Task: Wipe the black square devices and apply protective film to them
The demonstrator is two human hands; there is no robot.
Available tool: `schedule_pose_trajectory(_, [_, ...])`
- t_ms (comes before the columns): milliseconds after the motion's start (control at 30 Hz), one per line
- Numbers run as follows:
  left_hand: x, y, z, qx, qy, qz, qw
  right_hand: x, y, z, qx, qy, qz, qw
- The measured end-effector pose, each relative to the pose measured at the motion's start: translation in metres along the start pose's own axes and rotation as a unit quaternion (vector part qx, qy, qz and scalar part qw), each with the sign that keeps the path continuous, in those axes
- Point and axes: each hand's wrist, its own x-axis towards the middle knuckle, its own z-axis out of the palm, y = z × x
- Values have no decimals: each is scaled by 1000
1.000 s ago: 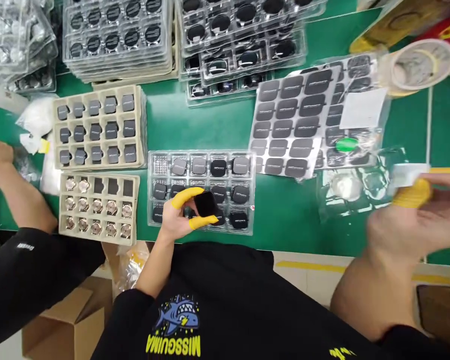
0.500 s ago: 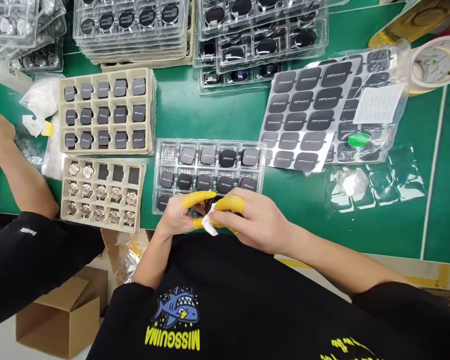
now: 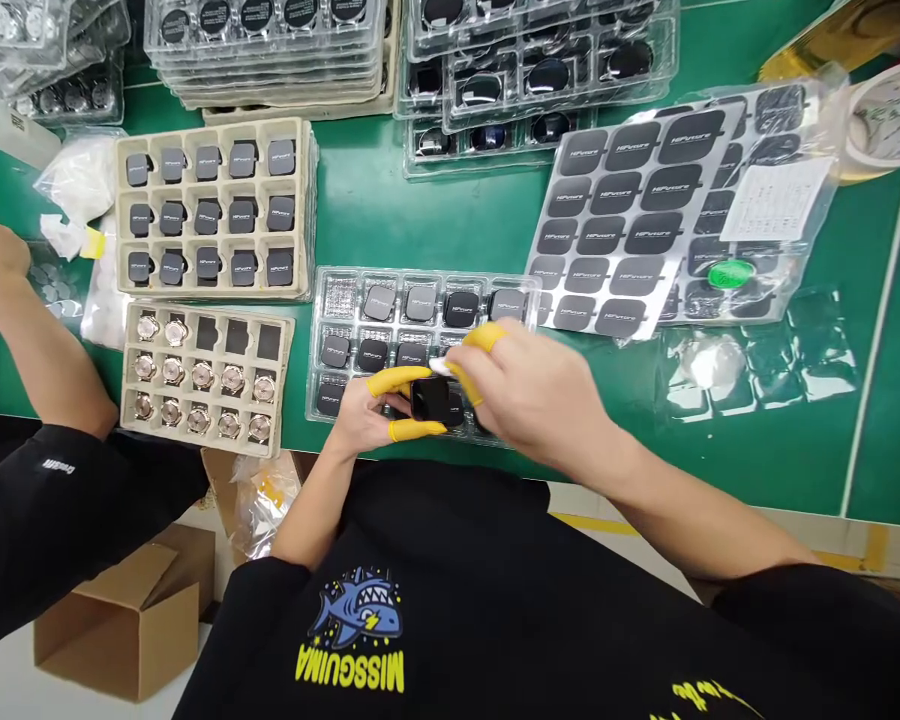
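Observation:
My left hand (image 3: pixel 367 413), with yellow finger cots on thumb and finger, grips a black square watch face (image 3: pixel 430 400) by its edges. Its dark glossy front is turned up toward me. My right hand (image 3: pixel 540 395), also in yellow finger cots, pinches a small white wipe (image 3: pixel 440 367) just above the watch face's upper edge. Both hands are over the near side of a clear plastic tray (image 3: pixel 311 385) whose pockets hold dark square pieces, several with printed labels. The lower right pockets are partly hidden by my hands.
At left stand a beige tray of labelled squares (image 3: pixel 120 240) and a tray of round watches (image 3: pixel 129 405). Label sheets (image 3: pixel 607 190), a tape roll (image 3: pixel 889 120) and clear film (image 3: pixel 757 360) lie right. Stacked trays (image 3: pixel 262 75) line the back. A co-worker's arm (image 3: pixel 37 330) rests at far left.
My right hand has lifted up and away with the white wipe, uncovering the watch face's dark front. My left hand still holds the watch face in nearly the same place. The view has shifted slightly.

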Motion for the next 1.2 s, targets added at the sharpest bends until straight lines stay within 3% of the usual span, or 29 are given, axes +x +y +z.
schedule_pose_trajectory(67, [-2, 2, -4, 3, 10, -28, 1000, -3, 10, -3, 17, 11, 50, 999])
schedule_pose_trajectory(167, [-3, 7, -12, 10, 6, -36, 999, -4, 9, -14, 133, 41, 81, 987])
schedule_pose_trajectory(300, [0, 11, -18, 25, 5, -3, 1000, -2, -15, -19, 220, 17, -32, 975])
schedule_pose_trajectory(367, [1, 10, -18, 39, -6, 17, 999, 1, -24, -15, 209, 2, -62, 976])
schedule_pose_trajectory(467, [1, 8, -17, 46, -8, 34, 998, 6, -28, -5, 163, 9, -53, 985])
schedule_pose_trajectory(633, [-3, 5, -16, 4, 20, -21, 1000, 11, -13, 5, 80, 6, 6, 997])
schedule_pose_trajectory(800, [-8, 8, -22, 3, 47, -47, 998, 9, 1, -7, 174, 54, 93, 979])
schedule_pose_trajectory(867, [-8, 10, -24, -8, 43, -31, 999, 8, -3, -13, 222, 60, 71, 971])
schedule_pose_trajectory(1033, [-4, 15, -25, 13, 19, -25, 999, 8, -24, -12, 247, 0, -48, 968])
schedule_pose_trajectory(1200, [-3, 18, -23, 44, 14, -3, 999, 14, -25, 4, 160, 24, -35, 986])
